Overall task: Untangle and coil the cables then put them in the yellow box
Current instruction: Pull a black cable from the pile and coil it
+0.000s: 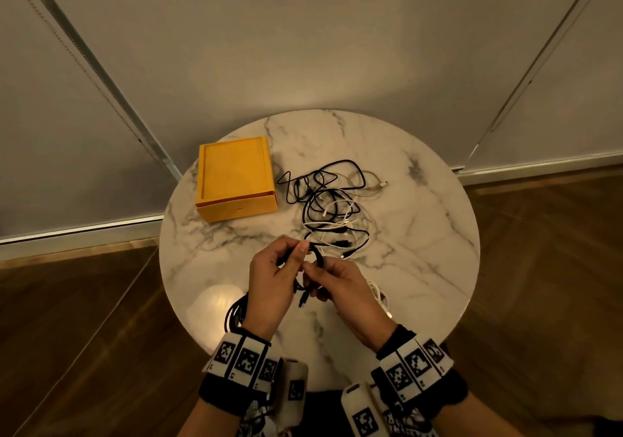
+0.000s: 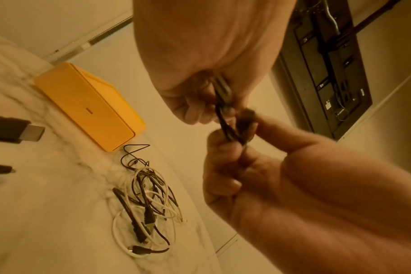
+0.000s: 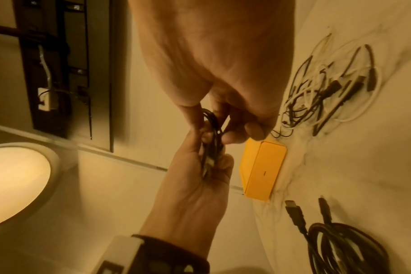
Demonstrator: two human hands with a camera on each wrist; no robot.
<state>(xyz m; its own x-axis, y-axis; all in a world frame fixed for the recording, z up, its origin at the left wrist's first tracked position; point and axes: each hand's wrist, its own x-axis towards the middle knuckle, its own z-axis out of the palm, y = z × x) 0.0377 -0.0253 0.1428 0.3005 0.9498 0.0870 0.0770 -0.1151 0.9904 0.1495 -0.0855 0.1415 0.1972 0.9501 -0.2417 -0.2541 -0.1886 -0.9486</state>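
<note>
Head view: a round white marble-patterned counter [image 1: 421, 268] carries the task's things, with both hands raised over its 6 o'clock half.
Left hand [image 1: 273, 288]: its grip is clamped on a thin black cable [image 1: 305, 288] gathered into small loops, thumb and fingers curled round the bundle.
Right hand [image 1: 340, 288]: its grip pinches the same thin black cable from the other side, fingertips meeting the left hand's; a plug end hangs down between the two hands.
Left wrist view: the black loops run between the two sets of curled fingers; the picture is blurred, so the exact finger placement is hard to read.
Yellow square cardboard box [image 1: 236, 177]: sits on the counter toward 11 o'clock, lid on, well apart from the hands.
Tangled heap of black and white cables [image 1: 332, 210]: lies on the counter from the centre toward 1 o'clock, just beside the box's right edge, strands crossing one another.
Coiled thick black cable [image 1: 236, 313]: rests on the counter at 7 o'clock, partly hidden behind the left wrist; in the right wrist view its two plugs point toward the box.
White cable [image 1: 379, 293]: lies on the counter at 5 o'clock, mostly hidden by the right hand.
Wrists: each wears a dark band with black-and-white square markers.
Floor: brown wood [image 1: 84, 318] around the counter.
</note>
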